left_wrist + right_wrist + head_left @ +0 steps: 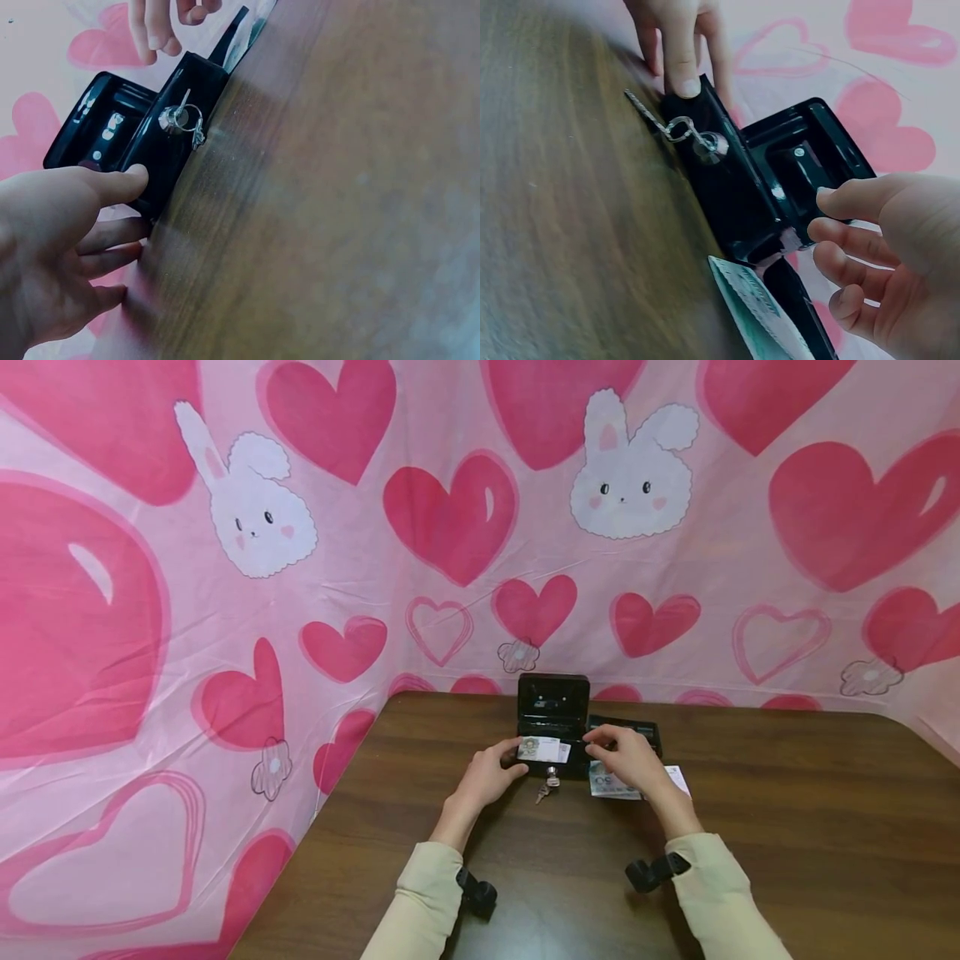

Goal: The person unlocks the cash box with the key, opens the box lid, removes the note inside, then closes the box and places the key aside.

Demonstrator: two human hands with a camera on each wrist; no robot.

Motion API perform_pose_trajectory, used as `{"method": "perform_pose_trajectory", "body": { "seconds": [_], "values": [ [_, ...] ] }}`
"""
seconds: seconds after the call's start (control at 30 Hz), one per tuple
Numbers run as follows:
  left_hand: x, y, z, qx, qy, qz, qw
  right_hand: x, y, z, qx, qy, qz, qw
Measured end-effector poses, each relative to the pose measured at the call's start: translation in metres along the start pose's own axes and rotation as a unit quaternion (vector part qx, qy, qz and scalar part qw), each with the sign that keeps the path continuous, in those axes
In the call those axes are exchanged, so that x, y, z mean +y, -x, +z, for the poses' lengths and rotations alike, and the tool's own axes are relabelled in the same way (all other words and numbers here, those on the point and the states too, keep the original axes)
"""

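Note:
A black cash box (555, 697) stands with its lid up near the table's back edge. Several banknotes (540, 749) lie in it. Keys on a ring (546, 791) hang from its front lock (171, 120). My left hand (483, 779) holds the box's left front corner, thumb on the front and fingers along the side. Over the box's right end hovers my right hand (628, 758), its fingers loosely bent and nothing visible between them. Beneath that hand, right of the box, more banknotes (757, 307) lie on the table, partly hidden by the wrist.
A black tray (647, 728) sits right of the box, partly behind the right hand. The brown wooden table (810, 827) extends to both sides. Pink cloth (465, 610) with hearts and rabbits hangs behind and to the left.

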State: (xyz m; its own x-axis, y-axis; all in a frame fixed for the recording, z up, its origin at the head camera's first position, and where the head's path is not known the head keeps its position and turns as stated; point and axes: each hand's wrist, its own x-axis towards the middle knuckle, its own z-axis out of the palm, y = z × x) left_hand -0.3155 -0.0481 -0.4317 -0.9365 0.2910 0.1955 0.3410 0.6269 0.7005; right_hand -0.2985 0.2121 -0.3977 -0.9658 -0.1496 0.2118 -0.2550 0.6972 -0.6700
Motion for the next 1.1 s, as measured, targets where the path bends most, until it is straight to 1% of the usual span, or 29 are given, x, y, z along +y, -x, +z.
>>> {"method": "perform_pose_trajectory", "body": {
  "seconds": [0.17,0.37,0.57,0.73,0.83,1.0,1.1],
  "values": [
    [0.001,0.000,0.000,-0.001,0.012,0.001,0.9999,0.000,-0.002,0.006,0.008,0.014,-0.011,1.000],
    [-0.001,-0.001,0.003,-0.003,0.018,0.000,0.9998,-0.001,-0.005,0.012,0.004,0.013,-0.009,1.000],
    [-0.003,-0.001,0.001,-0.004,0.027,-0.004,0.9996,-0.002,-0.011,0.020,0.013,0.029,-0.029,0.999],
    [-0.004,-0.001,0.000,-0.004,0.023,-0.005,0.9997,-0.004,-0.014,0.022,0.004,0.039,-0.032,0.999],
    [-0.005,-0.002,0.002,-0.004,0.017,-0.008,0.9998,-0.009,-0.016,0.023,-0.003,0.050,-0.027,0.998],
    [-0.004,-0.002,0.003,-0.004,0.024,-0.014,0.9996,-0.016,-0.019,0.025,-0.015,0.054,-0.020,0.998],
    [-0.003,-0.002,0.003,0.000,0.024,-0.007,0.9997,-0.018,-0.022,0.027,-0.019,0.057,-0.021,0.998]
  ]
}}
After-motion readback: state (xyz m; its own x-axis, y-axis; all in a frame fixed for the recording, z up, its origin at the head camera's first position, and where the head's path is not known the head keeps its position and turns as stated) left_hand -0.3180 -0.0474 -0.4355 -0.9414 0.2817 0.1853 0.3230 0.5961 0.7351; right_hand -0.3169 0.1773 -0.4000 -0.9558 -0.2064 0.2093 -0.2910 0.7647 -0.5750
